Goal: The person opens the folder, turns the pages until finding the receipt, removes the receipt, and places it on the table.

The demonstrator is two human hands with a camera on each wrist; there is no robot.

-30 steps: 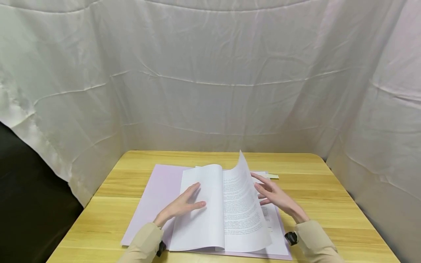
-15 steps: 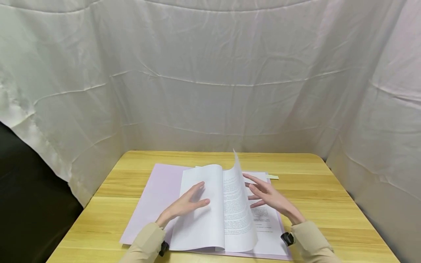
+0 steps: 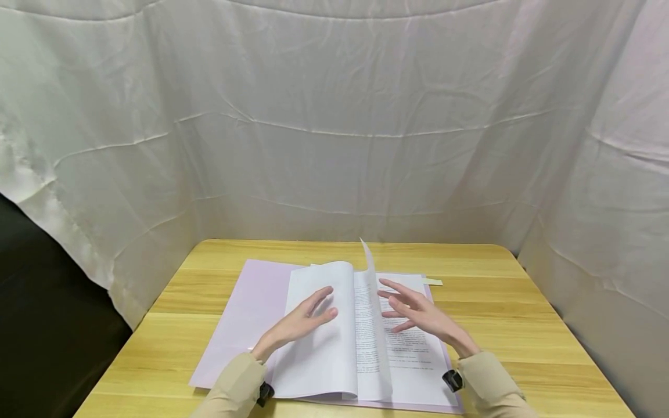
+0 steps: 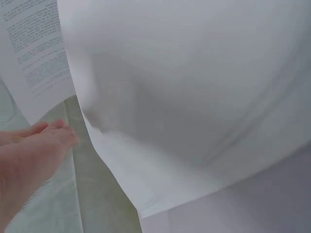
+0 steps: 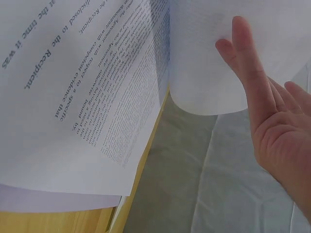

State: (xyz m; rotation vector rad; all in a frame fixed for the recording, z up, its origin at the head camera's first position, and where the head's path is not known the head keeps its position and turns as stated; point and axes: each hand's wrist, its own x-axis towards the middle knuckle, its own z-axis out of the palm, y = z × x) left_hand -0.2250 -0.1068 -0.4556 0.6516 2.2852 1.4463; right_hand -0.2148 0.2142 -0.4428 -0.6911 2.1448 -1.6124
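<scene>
A lilac folder (image 3: 248, 313) lies spread on the table, with a stack of paper pages in it. The turned pages (image 3: 313, 371) on the left are blank on top and bulge near the fold. Between both hands one printed page (image 3: 377, 337) stands nearly upright, its top corner curling left. My left hand (image 3: 295, 325), fingers extended, hovers over the turned pages. My right hand (image 3: 420, 313) has its fingers spread at the right face of the standing page; whether they touch it I cannot tell. Below that hand lies a printed sheet (image 3: 418, 377).
A pale yellow tab (image 3: 432, 282) sticks out past the folder's upper right edge. The wooden table (image 3: 522, 325) extends around the folder. Grey-white curtains (image 3: 334, 145) hang behind and on both sides. Something black (image 3: 47, 313) is at the lower left.
The standing page has swung left and risen, baring more of the printed sheet below. My right hand has moved left with it. My left hand has shifted slightly up and right.
</scene>
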